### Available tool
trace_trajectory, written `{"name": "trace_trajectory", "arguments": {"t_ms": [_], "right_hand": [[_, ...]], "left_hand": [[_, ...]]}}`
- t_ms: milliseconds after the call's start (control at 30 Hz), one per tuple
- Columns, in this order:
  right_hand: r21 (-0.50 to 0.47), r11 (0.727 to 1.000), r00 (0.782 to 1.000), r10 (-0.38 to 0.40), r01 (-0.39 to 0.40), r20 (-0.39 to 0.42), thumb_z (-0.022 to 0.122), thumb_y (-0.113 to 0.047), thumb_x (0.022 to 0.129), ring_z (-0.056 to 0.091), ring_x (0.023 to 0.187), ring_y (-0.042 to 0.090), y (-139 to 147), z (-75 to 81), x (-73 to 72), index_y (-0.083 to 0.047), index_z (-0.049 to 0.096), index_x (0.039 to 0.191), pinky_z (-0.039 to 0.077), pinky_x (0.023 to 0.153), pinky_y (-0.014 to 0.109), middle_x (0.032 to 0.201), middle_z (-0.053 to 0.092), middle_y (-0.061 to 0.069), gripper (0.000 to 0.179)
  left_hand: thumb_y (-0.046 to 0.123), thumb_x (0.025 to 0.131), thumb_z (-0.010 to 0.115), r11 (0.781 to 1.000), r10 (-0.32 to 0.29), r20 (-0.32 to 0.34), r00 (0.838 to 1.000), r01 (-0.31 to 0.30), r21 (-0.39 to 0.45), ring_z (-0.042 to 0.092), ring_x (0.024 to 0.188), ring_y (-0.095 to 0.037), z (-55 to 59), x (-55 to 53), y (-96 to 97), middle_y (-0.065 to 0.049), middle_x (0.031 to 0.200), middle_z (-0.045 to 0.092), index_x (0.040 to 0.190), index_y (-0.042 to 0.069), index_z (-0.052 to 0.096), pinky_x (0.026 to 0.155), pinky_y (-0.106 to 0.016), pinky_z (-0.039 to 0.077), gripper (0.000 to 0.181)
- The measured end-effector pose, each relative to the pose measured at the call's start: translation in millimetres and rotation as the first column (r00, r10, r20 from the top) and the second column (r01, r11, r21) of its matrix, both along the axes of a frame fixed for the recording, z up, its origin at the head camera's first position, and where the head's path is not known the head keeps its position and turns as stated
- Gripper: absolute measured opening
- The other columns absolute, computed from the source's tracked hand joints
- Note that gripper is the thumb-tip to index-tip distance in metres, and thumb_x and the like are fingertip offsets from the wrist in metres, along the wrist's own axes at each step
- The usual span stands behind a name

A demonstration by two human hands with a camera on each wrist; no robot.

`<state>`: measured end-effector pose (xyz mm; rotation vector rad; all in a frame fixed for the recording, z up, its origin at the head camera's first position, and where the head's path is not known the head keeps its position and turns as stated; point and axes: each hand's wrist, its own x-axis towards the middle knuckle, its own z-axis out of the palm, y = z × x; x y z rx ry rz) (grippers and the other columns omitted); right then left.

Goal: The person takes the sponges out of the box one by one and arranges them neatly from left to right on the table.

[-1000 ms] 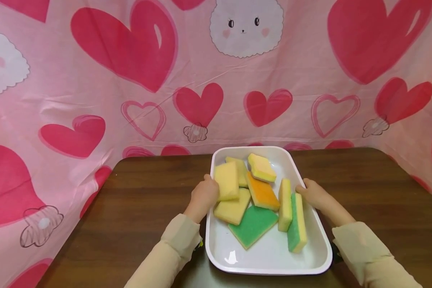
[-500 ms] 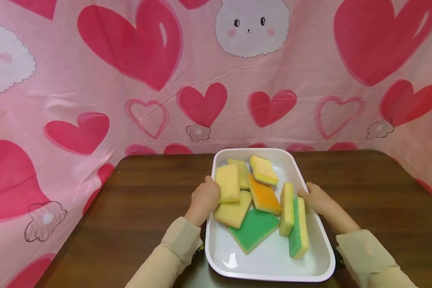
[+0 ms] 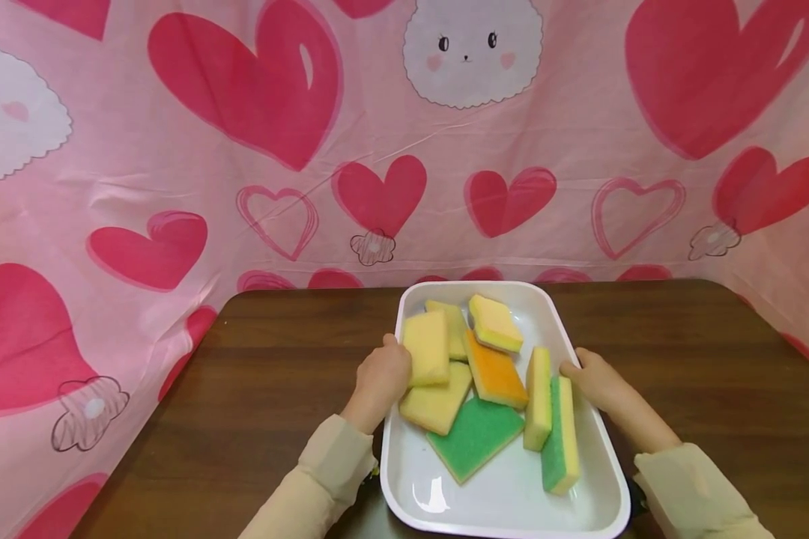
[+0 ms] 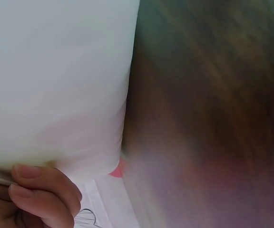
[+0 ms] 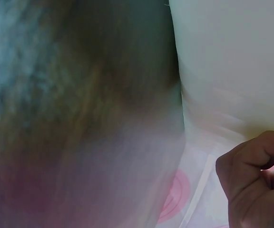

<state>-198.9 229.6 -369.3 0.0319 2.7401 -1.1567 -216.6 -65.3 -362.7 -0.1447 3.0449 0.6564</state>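
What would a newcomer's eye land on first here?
Probably the white tray of sponges, gripped at its sides by the left hand and right hand. Inside, a flat green sponge sits mid-tray, an orange one just beyond. Behind the table hangs a pink heart-printed cloth.

A dark brown wood-grain table point(image 3: 276, 352), its far corners rounded, spreads beneath a white tray point(image 3: 479, 505) of yellow, green and orange sponges point(image 3: 475, 439), though whether the tray touches the tabletop or stands clear of it cannot be told.
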Motion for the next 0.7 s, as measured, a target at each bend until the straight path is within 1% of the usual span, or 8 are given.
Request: {"name": "trace_trajectory", "arguments": {"t_ms": [133,333,400,567,700], "right_hand": [[-0.002,1.000,1.000,-0.004,0.004,0.002,0.039,-0.014,0.093,0.058,0.077,0.026,-1,-0.9,2.0,0.011,0.046,0.099,0.055,0.064,0.040,0.088,0.055,0.024,0.027],[-0.012,1.000,1.000,-0.013,0.012,-0.013,0.040,-0.013,0.092,0.058,0.076,0.025,-4,-2.3,6.7,0.010,0.047,0.098,0.054,0.064,0.039,0.087,0.055,0.022,0.025],[-0.019,1.000,1.000,-0.014,0.014,-0.019,0.040,-0.013,0.092,0.058,0.076,0.025,-5,-2.3,8.2,0.010,0.047,0.097,0.054,0.063,0.039,0.085,0.055,0.021,0.024],[-0.021,0.999,0.999,-0.028,0.028,-0.029,0.041,-0.012,0.091,0.058,0.073,0.024,-7,-3.0,12.4,0.007,0.047,0.092,0.053,0.061,0.037,0.082,0.054,0.018,0.020],[-0.025,0.999,0.999,-0.035,0.034,-0.032,0.040,-0.012,0.091,0.058,0.073,0.023,-8,-3.7,14.5,0.007,0.046,0.091,0.053,0.061,0.037,0.081,0.054,0.018,0.020]], "left_hand": [[0.016,0.100,0.036,1.000,0.003,-0.009,1.000,-0.003,0.010,0.064,0.071,-0.034,-2.3,2.5,-2.2,-0.022,0.078,0.063,0.102,-0.002,0.046,0.064,-0.048,0.052,0.021],[0.016,0.099,0.038,0.999,-0.032,-0.045,0.998,0.032,0.000,0.064,0.068,-0.035,-6.1,6.6,-5.4,-0.020,0.076,0.060,0.098,-0.002,0.047,0.060,-0.049,0.051,0.020],[0.017,0.099,0.039,1.000,-0.028,-0.050,0.998,0.029,0.009,0.063,0.068,-0.035,-6.5,8.3,-6.3,-0.019,0.076,0.059,0.098,-0.002,0.047,0.059,-0.049,0.051,0.021],[0.021,0.098,0.039,0.998,0.012,-0.072,0.997,-0.008,0.064,0.063,0.070,-0.037,-7.1,11.5,-8.3,-0.023,0.077,0.062,0.097,-0.001,0.048,0.062,-0.050,0.049,0.024],[0.021,0.098,0.040,0.997,0.011,-0.097,0.995,-0.003,0.076,0.064,0.071,-0.039,-7.9,12.9,-9.4,-0.025,0.078,0.064,0.096,-0.002,0.048,0.063,-0.051,0.049,0.025]]}}
